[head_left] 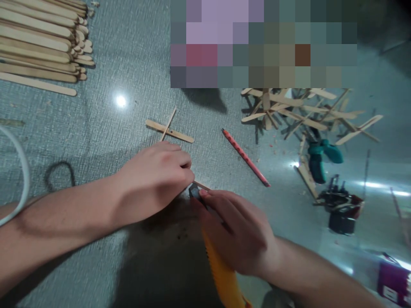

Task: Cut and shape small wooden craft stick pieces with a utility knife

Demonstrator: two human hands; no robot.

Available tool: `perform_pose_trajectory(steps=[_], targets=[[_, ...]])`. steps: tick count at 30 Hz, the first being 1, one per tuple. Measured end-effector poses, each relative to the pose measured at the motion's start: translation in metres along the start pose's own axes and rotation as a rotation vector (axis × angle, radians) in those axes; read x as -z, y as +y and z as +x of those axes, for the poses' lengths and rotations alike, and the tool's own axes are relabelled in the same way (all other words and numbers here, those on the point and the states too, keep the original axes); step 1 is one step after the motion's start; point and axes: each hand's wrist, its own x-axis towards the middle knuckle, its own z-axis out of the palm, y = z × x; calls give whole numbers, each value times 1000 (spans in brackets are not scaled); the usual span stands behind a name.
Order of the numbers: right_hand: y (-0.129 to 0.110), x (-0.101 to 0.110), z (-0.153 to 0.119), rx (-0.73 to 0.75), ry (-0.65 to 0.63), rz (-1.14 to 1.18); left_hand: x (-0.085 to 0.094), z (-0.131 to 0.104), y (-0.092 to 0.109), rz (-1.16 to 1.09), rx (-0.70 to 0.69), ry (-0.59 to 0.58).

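My left hand (160,173) is closed, pressed down on the table with its fingers curled under. A thin wooden craft stick (202,185) pokes out from its fingertips toward the right. My right hand (239,229) is wrapped around a yellow utility knife (216,265), whose grey metal tip (194,190) meets the stick beside my left fingertips. The blade's edge is too hidden to make out. Just beyond my left hand lies a pair of crossed craft sticks (181,136). A red pencil (245,157) rests to the right of them.
A stack of craft sticks (35,36) fills the upper left. Crossed sticks (292,102) are heaped at upper right, near a teal-handled tool (317,160) and a dark, unclear object (342,209). A purple box (393,280) stands lower right; a white cable (24,171) curves at left.
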Motion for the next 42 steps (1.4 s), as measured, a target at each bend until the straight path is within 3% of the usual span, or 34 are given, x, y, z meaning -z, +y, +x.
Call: perform_pose_trajectory(steps=[5, 17, 20, 29, 37, 42], targets=[[-1, 1, 0, -27, -2, 13, 1, 0, 1, -2, 2, -13], [-2, -6, -6, 216, 89, -291, 5, 1, 10, 35, 35, -55], [-4, -9, -7, 223, 95, -330, 6, -1, 15, 41, 67, -67], [-7, -10, -7, 179, 101, -322, -8, -7, 23, 26, 121, 49], [-7, -10, -8, 173, 105, -329, -4, -7, 32, 72, 186, -14], [-4, -11, -7, 186, 121, -311, -1, -5, 31, 105, 172, 11]])
